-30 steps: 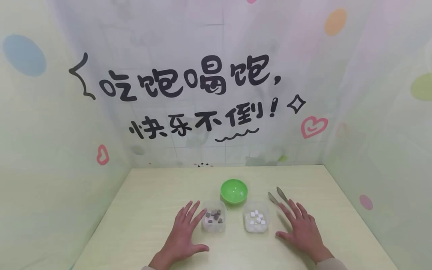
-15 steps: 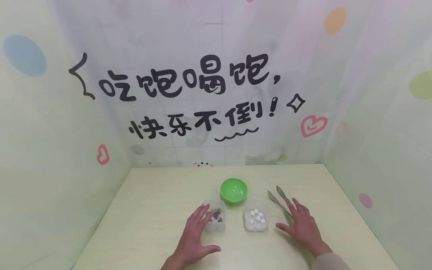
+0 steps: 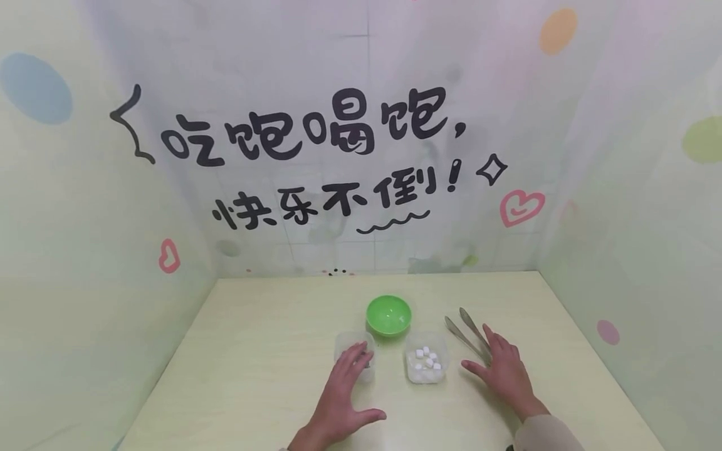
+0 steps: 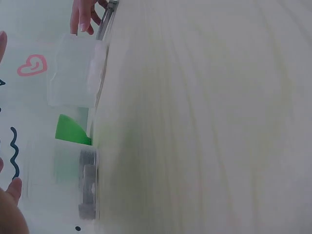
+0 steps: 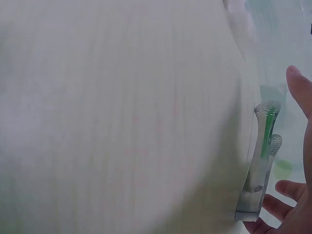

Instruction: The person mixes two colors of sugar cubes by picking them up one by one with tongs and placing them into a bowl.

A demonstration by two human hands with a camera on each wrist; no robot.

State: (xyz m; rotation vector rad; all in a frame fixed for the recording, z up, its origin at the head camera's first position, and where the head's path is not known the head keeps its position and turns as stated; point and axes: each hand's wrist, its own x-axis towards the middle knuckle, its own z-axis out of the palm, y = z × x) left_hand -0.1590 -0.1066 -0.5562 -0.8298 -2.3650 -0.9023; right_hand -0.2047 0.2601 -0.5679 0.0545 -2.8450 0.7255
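Note:
My left hand (image 3: 341, 394) hovers over the near side of a clear plastic box (image 3: 346, 342), fingers stretched across it and thumb held apart. Dark cubes (image 4: 87, 185) line the bottom of that box in the left wrist view; from the head most are hidden under the fingers. My right hand (image 3: 509, 379) is beside metal tongs (image 3: 465, 337), its thumb well away from its other fingers. Those fingers reach along the far side of the tongs (image 5: 256, 180) near their closed end in the right wrist view, while the thumb stays clear.
A second clear box (image 3: 443, 360) holds several white cubes (image 3: 430, 362) and stands between the hands. Behind the two boxes sits a green bowl (image 3: 389, 315). Printed walls (image 3: 372, 247) enclose the pale wooden table (image 3: 254, 338) at the back and sides.
My left hand has moved right and forward, over the box of dark cubes. My right hand has drawn its fingers closer together beside the tongs; the boxes and bowl stay put.

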